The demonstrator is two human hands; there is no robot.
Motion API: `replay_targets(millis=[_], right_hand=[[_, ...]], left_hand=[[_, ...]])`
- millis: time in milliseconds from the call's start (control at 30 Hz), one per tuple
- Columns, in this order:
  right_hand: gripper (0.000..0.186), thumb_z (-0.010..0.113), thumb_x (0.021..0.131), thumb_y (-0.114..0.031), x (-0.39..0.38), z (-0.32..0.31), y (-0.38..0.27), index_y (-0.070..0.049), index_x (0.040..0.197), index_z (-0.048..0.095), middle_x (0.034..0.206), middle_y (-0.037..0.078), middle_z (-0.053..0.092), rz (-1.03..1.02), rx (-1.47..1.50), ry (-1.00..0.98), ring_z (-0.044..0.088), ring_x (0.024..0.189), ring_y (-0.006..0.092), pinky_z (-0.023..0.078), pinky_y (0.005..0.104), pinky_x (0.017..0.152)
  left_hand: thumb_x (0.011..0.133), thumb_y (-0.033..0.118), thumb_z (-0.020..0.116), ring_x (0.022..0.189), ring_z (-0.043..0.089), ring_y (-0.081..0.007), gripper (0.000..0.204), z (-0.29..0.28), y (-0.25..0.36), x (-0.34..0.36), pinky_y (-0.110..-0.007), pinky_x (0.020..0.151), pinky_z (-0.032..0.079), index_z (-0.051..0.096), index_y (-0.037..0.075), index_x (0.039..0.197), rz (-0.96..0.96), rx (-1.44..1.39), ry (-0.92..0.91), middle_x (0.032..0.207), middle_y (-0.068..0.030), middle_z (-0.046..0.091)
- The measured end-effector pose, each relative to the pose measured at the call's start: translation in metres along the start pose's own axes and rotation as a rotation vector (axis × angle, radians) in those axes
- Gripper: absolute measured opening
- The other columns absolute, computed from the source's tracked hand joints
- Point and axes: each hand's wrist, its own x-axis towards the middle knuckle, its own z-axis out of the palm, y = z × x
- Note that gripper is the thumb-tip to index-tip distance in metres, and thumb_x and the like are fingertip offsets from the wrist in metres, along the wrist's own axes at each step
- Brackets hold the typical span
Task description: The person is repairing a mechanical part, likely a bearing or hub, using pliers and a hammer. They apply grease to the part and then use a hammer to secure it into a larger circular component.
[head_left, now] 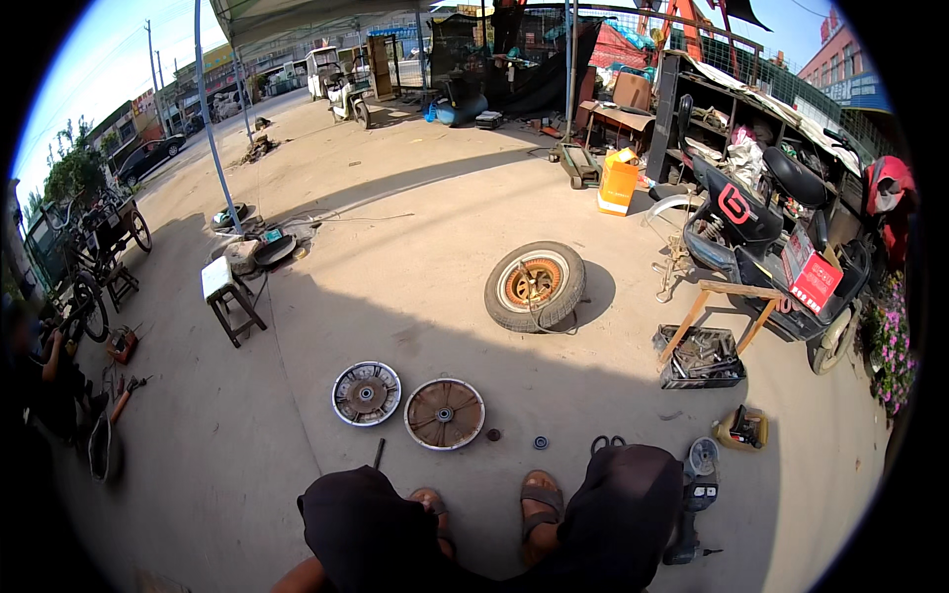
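Neither of my hands shows; only a bit of my left arm appears at the lower edge, beside my left knee. In front of my sandalled feet, two round metal wheel-hub covers lie flat: a silver-grey one and a browner, rusty one. To their right are a small dark ring and a small bearing-like ring. A dark rod rests near my left knee. Past my right knee, two dark scissor-like loops stick out, their other end hidden. A cordless power tool lies beside that knee.
Farther ahead lies a tyred wheel with a rusty hub. On the right are a black crate of tools, a wooden stand, a yellow container and a scooter. A stool stands left; someone sits at the far left edge.
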Motion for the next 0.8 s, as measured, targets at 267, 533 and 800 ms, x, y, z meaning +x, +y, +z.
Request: replay_targets(millis=[267, 533, 800], right_hand=[[0.023, 0.061, 0.086, -0.013, 0.01, -0.017, -0.017, 0.009, 0.081, 0.067, 0.068, 0.016, 0.069, -0.145, -0.207, 0.004, 0.067, 0.054, 0.0226, 0.053, 0.0351, 0.054], [0.022, 0.057, 0.087, -0.01, 0.061, -0.038, -0.122, 0.009, 0.087, 0.068, 0.07, 0.018, 0.07, -0.56, -0.456, -0.008, 0.069, 0.058, 0.0253, 0.055, 0.037, 0.058], [0.024, 0.047, 0.086, -0.002, 0.099, -0.027, -0.279, 0.008, 0.1, 0.064, 0.074, 0.017, 0.072, -0.433, -0.288, -0.334, 0.071, 0.061, 0.0246, 0.057, 0.0354, 0.064]], left_hand=[[0.095, 0.03, 0.066, 0.065, 0.062, -0.0133, 0.032, -0.004, -0.019, -0.002, -0.03, 0.059, 0.049, 0.067, -0.002, 0.091, 0.032, 0.022, 0.037, 0.072, -0.0048, 0.065], [0.095, 0.031, 0.066, 0.06, 0.058, -0.0105, 0.033, -0.019, 0.007, 0.028, -0.028, 0.056, 0.046, 0.068, -0.001, 0.086, -0.103, 0.029, 0.116, 0.068, -0.0023, 0.063], [0.102, 0.018, 0.05, 0.06, 0.056, -0.0121, 0.026, -0.058, 0.097, 0.076, -0.028, 0.053, 0.044, 0.064, -0.003, 0.097, -0.201, -0.191, 0.033, 0.071, -0.0049, 0.061]])
